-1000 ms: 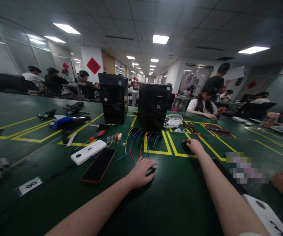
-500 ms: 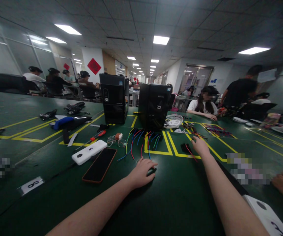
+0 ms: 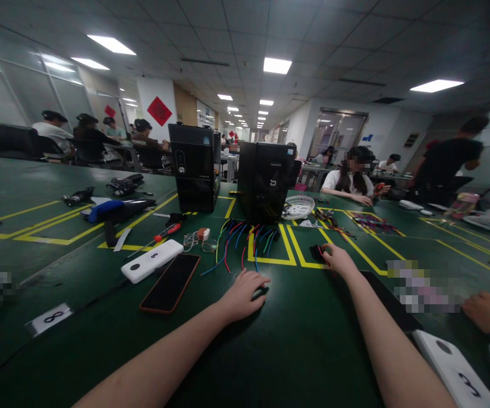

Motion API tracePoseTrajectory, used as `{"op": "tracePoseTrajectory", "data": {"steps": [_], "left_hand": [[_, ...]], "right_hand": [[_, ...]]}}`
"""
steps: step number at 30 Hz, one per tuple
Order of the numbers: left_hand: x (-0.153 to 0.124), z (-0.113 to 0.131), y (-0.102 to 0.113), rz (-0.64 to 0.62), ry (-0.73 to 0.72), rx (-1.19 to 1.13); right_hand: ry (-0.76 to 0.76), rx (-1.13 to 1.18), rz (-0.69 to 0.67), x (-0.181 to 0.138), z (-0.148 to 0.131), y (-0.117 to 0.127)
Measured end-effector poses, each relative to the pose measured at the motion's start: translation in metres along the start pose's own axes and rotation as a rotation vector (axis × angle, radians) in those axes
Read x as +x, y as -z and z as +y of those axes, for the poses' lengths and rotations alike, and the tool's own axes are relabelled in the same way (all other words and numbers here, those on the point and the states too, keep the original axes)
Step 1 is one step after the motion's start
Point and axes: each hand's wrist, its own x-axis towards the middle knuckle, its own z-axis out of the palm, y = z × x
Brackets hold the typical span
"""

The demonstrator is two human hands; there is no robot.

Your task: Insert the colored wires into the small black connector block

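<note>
2 bare forearms are seen from the lower edge of the view, each ending in a bare hand. No sleeve is seen on either arm as far as the frame shows; at the very bottom edge, by the right arm, a pale sliver is glimpsed, but whether it is cloth cannot be told. The left hand (image 3: 245, 294) is seen from the back, with rounded knuckles and short fingers. The right hand (image 3: 339, 261) is smaller in view, and its fingers are partly hidden. No glove, ring, watch or band is seen on either wrist. Nails are too small to be judged. Both forearms are slim and smooth.
</note>
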Motion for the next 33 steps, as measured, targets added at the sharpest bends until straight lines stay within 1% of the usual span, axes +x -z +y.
{"op": "tracePoseTrajectory", "data": {"steps": [2,5,9,16,21,24,27,33], "left_hand": [[-0.0003,0.0003,0.0002,-0.004,-0.002,-0.002],[-0.0005,0.0004,0.0007,-0.007,-0.001,0.003],[-0.0004,0.0,0.001,-0.009,0.001,0.016],[0.0004,-0.0022,-0.0018,0.003,-0.008,0.013],[0.0001,-0.002,-0.0016,0.005,-0.012,0.014],[-0.0001,-0.0006,-0.0004,-0.002,-0.008,0.014],[-0.0001,0.0001,-0.0002,-0.002,-0.007,0.016],[0.0001,0.0003,-0.0001,-0.01,0.002,0.026]], "right_hand": [[0.023,0.021,-0.003,-0.0009,-0.0002,0.0018],[0.016,0.049,0.005,-0.0011,-0.0003,0.004],[0.013,0.081,-0.04,-0.0012,-0.0004,0.0055],[0.041,0.069,-0.047,0.0001,0.0001,0.0037],[0.006,0.211,-0.069,-0.0011,0.0019,0.0024],[-0.004,0.254,-0.093,-0.0032,0.0015,0.0026],[-0.002,0.205,-0.111,-0.004,-0.0004,0.0029],[0.024,-0.062,-0.13,0.0037,-0.0057,0.0047]]}}
